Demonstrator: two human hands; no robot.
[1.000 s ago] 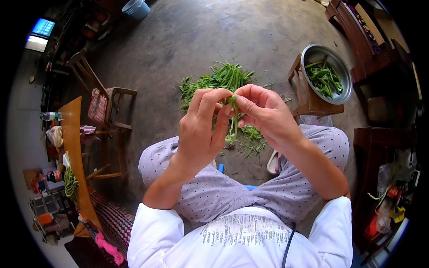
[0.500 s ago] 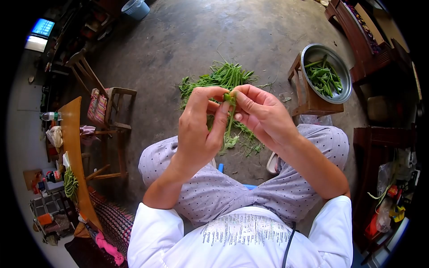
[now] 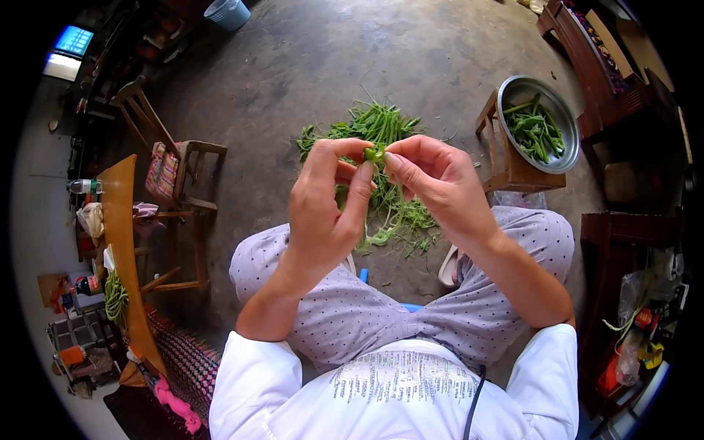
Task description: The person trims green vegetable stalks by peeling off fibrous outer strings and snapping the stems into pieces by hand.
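Between my two hands, in front of my knees, is a green stem (image 3: 376, 155) with thin peeled strands hanging below it. My left hand (image 3: 330, 194) pinches the stem between thumb and fingers. The thumb and forefinger of my right hand (image 3: 440, 183) are closed on the stem's other side, close to the left fingertips. Behind and below the hands a heap of green stems and leaves (image 3: 385, 125) lies on the floor, partly hidden by the hands. Loose green scraps (image 3: 422, 227) lie nearer my feet.
A metal basin (image 3: 573, 139) holding green pieces stands on a wooden stool (image 3: 506, 165) at the right. To the left are a wooden chair (image 3: 187, 172) and a wooden table (image 3: 121, 220) with a bundle of green strands (image 3: 115, 297). A blue bucket (image 3: 227, 15) stands far back.
The fingertips have shifted slightly on the stem, and its lower strands now hang in a looser, curved shape. The camera view has moved very slightly. Both hands keep their pinch.
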